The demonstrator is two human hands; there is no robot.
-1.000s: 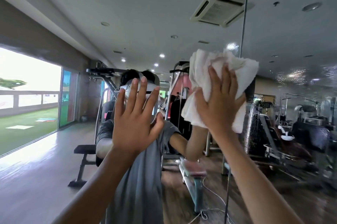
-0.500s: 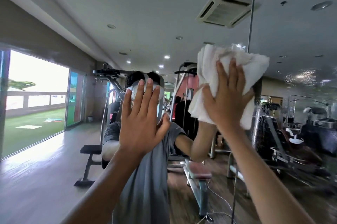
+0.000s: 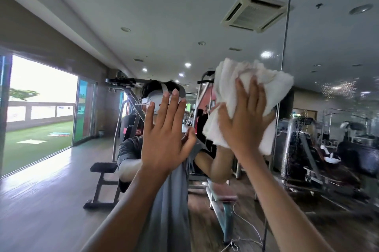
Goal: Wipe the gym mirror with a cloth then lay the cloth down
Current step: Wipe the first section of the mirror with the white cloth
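Note:
The gym mirror (image 3: 86, 165) fills the whole view and reflects the room and a person in a grey shirt. A crumpled white cloth (image 3: 229, 87) is pressed flat against the glass by my right hand (image 3: 246, 120), whose fingers are spread straight over it. The cloth sits just left of a vertical seam (image 3: 287, 26) between two mirror panels. My left hand (image 3: 164, 134) is raised beside it, palm forward and fingers straight, flat at the glass and holding nothing.
Water droplets and streaks (image 3: 340, 87) cover the right mirror panel. Reflected in the glass are a weight bench (image 3: 102, 171), gym machines (image 3: 320, 149), a ceiling air vent (image 3: 252, 11) and a large window (image 3: 41, 108) at the left.
My right hand has slid the cloth a little to the right, closer to the mirror seam. My left hand has stayed flat at the glass.

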